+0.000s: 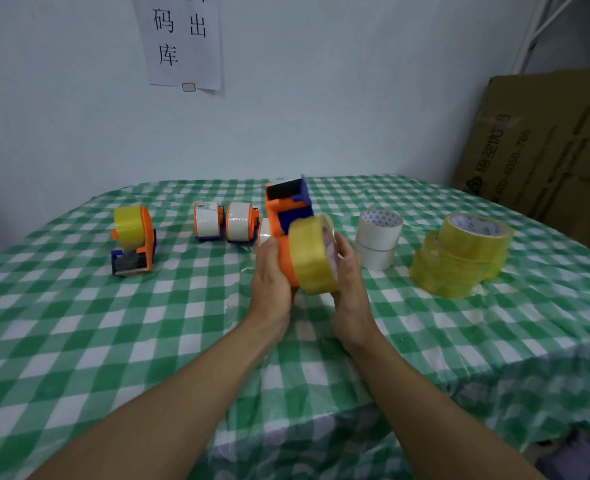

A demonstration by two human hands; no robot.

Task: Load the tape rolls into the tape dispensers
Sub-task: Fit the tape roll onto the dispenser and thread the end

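My left hand [271, 271] grips the orange body of an orange-and-blue tape dispenser [286, 209] held above the table, its blue head pointing away. Against the dispenser's right side sits a yellow tape roll [312, 258], and my right hand [347, 268] holds that roll from the right. A dispenser with a yellow roll [132, 237] stands at the left. Two dispensers with white rolls [208, 221] [241, 221] stand in the middle, and a third white roll [264, 232] shows partly behind my left hand.
Two stacked white rolls [378, 237] stand right of my hands, and a pile of yellow rolls [460, 254] lies farther right. The green checked tablecloth [148, 341] covers the table. A cardboard box [546, 150] leans at the back right; a paper sign [182, 39] hangs on the wall.
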